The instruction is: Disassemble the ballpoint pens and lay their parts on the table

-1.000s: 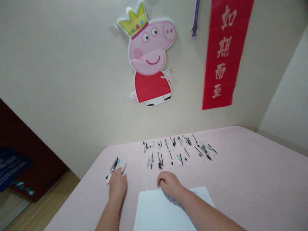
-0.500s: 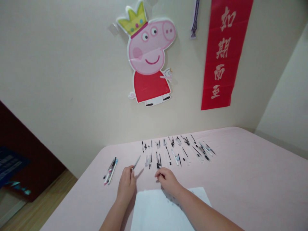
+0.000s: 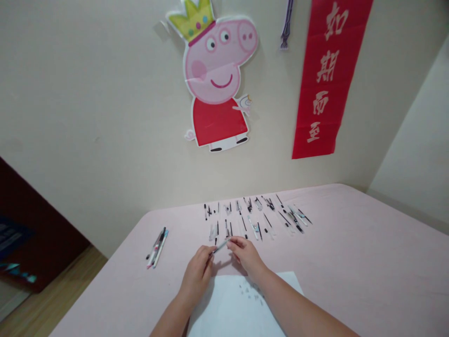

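Note:
My left hand (image 3: 198, 269) is closed round the lower end of a slim grey pen (image 3: 221, 245), which slants up to the right. At the pen's upper end, the thumb and fingers of my right hand (image 3: 246, 256) are pinched on it. Both hands are just above the near edge of a white sheet of paper (image 3: 224, 309). Small dark bits (image 3: 249, 291), too small to name, lie on the sheet beside my right forearm. Beyond the hands, pen parts (image 3: 259, 230) such as black refills, caps and clear barrels are laid out in rows.
A bundle of whole pens (image 3: 158, 248) lies to the left on the pink-covered table (image 3: 351, 262). The wall behind carries a cartoon pig cutout (image 3: 217, 89) and a red banner (image 3: 329, 84). The table's left edge drops to a wooden floor (image 3: 59, 285).
My left hand has moved right with the pen, which now tilts lower. My right hand has risen slightly and closed on the pen's upper end. The view has shifted slightly.

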Demonstrator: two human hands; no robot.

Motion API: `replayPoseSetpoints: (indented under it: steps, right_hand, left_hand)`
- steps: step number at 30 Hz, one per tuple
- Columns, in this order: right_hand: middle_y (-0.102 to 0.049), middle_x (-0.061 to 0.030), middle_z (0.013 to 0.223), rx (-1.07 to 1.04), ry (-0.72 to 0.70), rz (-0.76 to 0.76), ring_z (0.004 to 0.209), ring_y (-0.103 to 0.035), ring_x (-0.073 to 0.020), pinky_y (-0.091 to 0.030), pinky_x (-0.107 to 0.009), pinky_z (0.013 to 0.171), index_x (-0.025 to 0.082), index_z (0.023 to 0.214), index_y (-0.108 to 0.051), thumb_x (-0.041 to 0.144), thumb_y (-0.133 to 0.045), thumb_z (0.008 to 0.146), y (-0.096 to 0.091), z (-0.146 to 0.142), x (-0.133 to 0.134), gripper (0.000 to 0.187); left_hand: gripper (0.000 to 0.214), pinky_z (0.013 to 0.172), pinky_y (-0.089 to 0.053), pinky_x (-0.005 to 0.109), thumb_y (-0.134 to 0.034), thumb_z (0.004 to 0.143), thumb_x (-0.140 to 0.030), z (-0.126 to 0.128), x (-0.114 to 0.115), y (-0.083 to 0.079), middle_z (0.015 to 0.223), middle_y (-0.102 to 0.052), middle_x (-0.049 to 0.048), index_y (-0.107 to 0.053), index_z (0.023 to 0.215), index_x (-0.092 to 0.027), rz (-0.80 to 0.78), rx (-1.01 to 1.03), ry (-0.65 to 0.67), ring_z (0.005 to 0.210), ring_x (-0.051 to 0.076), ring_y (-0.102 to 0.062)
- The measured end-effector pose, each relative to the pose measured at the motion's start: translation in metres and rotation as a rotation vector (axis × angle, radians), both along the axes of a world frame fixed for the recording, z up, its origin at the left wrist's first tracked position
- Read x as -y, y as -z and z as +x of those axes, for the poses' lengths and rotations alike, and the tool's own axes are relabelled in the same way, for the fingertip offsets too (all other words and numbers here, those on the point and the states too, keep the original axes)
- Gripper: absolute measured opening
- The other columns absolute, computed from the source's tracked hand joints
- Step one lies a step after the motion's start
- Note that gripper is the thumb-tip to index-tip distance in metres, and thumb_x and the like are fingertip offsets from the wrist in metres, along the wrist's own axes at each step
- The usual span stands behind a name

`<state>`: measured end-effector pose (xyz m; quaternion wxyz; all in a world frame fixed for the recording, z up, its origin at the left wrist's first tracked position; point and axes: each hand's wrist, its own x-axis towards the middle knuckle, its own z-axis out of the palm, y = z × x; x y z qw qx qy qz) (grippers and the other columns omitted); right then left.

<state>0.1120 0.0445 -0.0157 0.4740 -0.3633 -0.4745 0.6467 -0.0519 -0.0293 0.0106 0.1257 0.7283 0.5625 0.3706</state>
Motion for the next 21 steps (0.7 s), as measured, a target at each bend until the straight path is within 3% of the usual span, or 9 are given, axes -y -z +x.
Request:
replayPoseSetpoints:
  steps: [3,9,14,21]
  right_hand:
    - [-0.04,0.0068,0.041,0.004,-0.04,-0.051,0.039,-0.03,-0.005,-0.02,-0.02,0.04,0.014,0.065,-0.064,0.057,-0.07,0.062,-0.0036,0.0018,0.0017,0.043]
    - [-0.04,0.0074,0.04,-0.027,-0.051,-0.074,0.038,-0.029,-0.0041,-0.019,-0.02,0.039,0.013,0.065,-0.064,0.059,-0.072,0.059,-0.0081,0.0017,0.0035,0.046]
    - [-0.038,0.0077,0.041,-0.006,-0.082,-0.065,0.04,-0.03,-0.0049,-0.019,-0.021,0.041,0.014,0.064,-0.064,0.055,-0.072,0.061,-0.0062,0.0024,0.0042,0.042]
    - [-0.039,0.007,0.042,0.004,-0.078,-0.063,0.042,-0.031,-0.0058,-0.019,-0.022,0.043,0.014,0.064,-0.065,0.05,-0.072,0.063,-0.0037,0.0026,0.0027,0.036]
  left_hand:
    - [0.029,0.082,-0.048,0.035,-0.039,0.089,-0.023,-0.0003,0.0002,0.0024,0.098,-0.062,0.0083,-0.058,0.11,-0.02,-0.024,0.008,0.008,0.092,0.019,-0.058]
    - [0.027,0.08,-0.047,0.034,-0.042,0.088,-0.029,0.0023,0.001,0.0017,0.097,-0.062,0.0086,-0.058,0.108,-0.02,-0.085,0.011,-0.022,0.088,0.02,-0.058]
    - [0.021,0.069,-0.045,0.031,-0.047,0.084,-0.032,0.0062,0.0,0.0037,0.085,-0.064,0.0054,-0.061,0.093,-0.02,-0.155,0.06,-0.123,0.075,0.019,-0.058]
    - [0.021,0.063,-0.041,0.027,-0.049,0.082,-0.034,0.0066,-0.0038,0.0075,0.074,-0.064,0.0027,-0.063,0.081,-0.019,-0.2,0.19,-0.12,0.069,0.018,-0.056]
